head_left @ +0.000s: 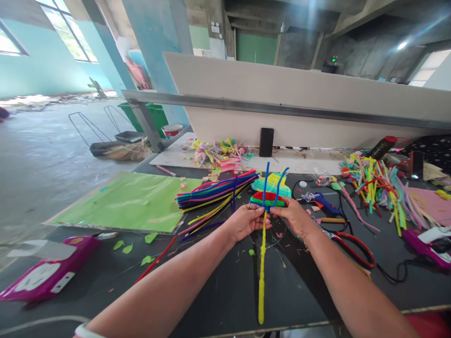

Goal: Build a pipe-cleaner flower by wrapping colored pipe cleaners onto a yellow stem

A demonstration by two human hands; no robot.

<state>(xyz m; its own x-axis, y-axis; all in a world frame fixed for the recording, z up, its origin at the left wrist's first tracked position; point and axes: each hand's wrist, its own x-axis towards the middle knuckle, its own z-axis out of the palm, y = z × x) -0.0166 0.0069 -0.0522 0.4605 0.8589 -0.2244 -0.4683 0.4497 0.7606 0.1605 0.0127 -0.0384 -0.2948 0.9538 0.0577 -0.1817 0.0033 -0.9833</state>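
Observation:
Over the front middle of the dark table, both hands hold a pipe cleaner figure by its middle. A long yellow pipe cleaner hangs from it toward me as a stem. Its upper part is a rounded red and green piece edged in blue, with two blue pipe cleaner ends sticking up. My left hand pinches the joint from the left. My right hand grips the lower right edge, its fingertips close to the left ones. Behind the figure lies a teal and yellow fuzzy piece, partly covered by it.
To the left lie a bundle of coloured pipe cleaners and a green sheet. At right are a blue glue gun, red-handled scissors and a pile of pipe cleaner pieces. A phone leans against the back board.

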